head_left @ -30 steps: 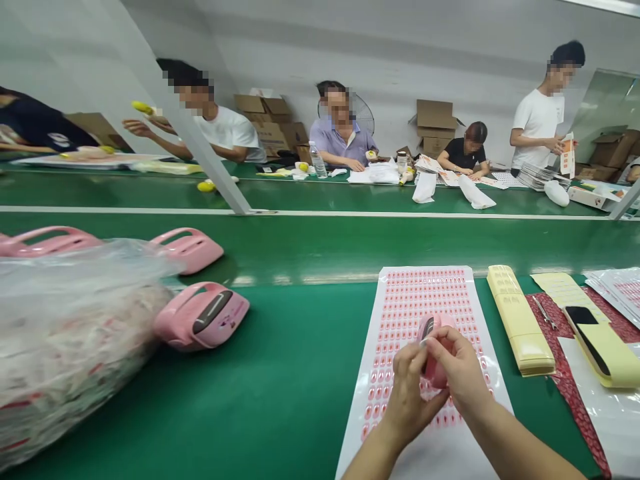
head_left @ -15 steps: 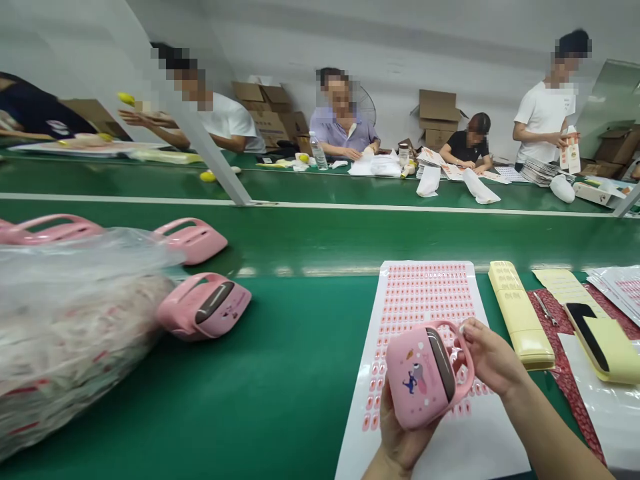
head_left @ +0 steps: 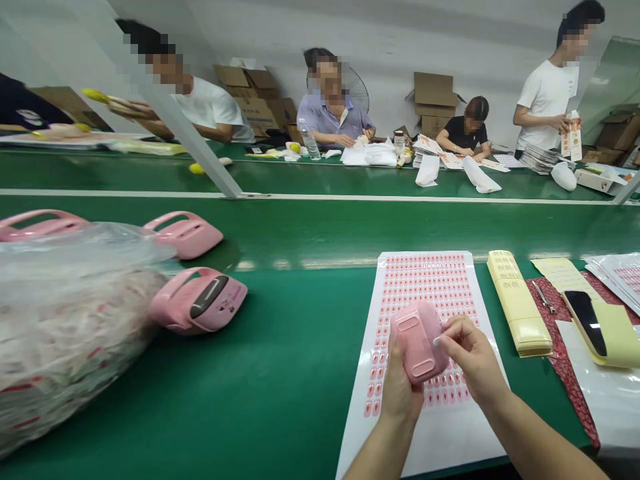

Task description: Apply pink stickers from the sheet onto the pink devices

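In my left hand (head_left: 404, 387) is a pink plastic device (head_left: 419, 343), turned so that its underside with two long raised pads faces me. My fingers wrap round its lower left side. My right hand (head_left: 467, 353) is at its right edge, thumb and forefinger pinched together. A small white spot shows at the thumb tip; I cannot tell whether it is the nail or a held piece. Beneath both hands lies a white sheet of small pink stickers (head_left: 425, 267). Another pink handled device (head_left: 200, 303), with a dark window and cartoon print, stands to the left.
A bulging clear plastic bag (head_left: 75, 347) fills the left side, with more pink devices (head_left: 185, 235) behind it. On the right lie a yellow folded strip (head_left: 520, 307), tweezers (head_left: 544, 297) and a phone (head_left: 585, 323). Several people work at a bench across the green belt (head_left: 320, 230).
The pink device has been turned over from its printed face to its underside. My right hand has moved from the handle to the device's edge. The view has shifted slightly.
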A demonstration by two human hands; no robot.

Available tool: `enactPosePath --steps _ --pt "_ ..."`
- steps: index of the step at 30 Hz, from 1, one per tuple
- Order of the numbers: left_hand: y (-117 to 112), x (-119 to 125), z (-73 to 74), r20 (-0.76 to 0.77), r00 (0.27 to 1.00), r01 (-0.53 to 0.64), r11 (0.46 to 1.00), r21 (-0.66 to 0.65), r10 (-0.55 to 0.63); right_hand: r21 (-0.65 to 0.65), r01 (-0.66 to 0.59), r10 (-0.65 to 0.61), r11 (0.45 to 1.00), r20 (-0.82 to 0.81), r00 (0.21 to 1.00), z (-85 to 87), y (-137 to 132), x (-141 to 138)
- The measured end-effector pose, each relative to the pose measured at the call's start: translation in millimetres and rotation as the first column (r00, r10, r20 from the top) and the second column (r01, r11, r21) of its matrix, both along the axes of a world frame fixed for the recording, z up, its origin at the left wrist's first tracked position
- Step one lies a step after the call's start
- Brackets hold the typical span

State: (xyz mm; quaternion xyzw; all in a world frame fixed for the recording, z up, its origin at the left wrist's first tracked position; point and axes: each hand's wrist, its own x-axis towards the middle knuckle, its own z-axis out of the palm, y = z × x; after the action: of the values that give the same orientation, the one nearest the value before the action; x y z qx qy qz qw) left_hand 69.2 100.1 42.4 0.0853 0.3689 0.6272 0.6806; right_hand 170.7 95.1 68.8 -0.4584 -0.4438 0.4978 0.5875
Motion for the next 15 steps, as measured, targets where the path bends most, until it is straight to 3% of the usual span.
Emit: enactPosePath --steps 3,10,15 --pt "-1.8 5.7 5.8 -0.084 0.994 -0.071 0.997 0.030 0.074 0.022 0.016 -0.018 1.000 0.089 0.996 -2.5 1.4 -5.1" --pt "-6.1 8.6 11.2 -0.184 0.979 -0.075 0.994 0.076 0.088 -0.006 -0.009 0.010 1.000 0.136 0.991 -6.4 3.4 -3.6" --pt "-6.5 10.2 7.3 -0.177 0.978 -0.100 0.993 0.055 0.108 0.038 0.095 -0.100 0.995 0.157 0.982 -8.4 1.3 -9.0"
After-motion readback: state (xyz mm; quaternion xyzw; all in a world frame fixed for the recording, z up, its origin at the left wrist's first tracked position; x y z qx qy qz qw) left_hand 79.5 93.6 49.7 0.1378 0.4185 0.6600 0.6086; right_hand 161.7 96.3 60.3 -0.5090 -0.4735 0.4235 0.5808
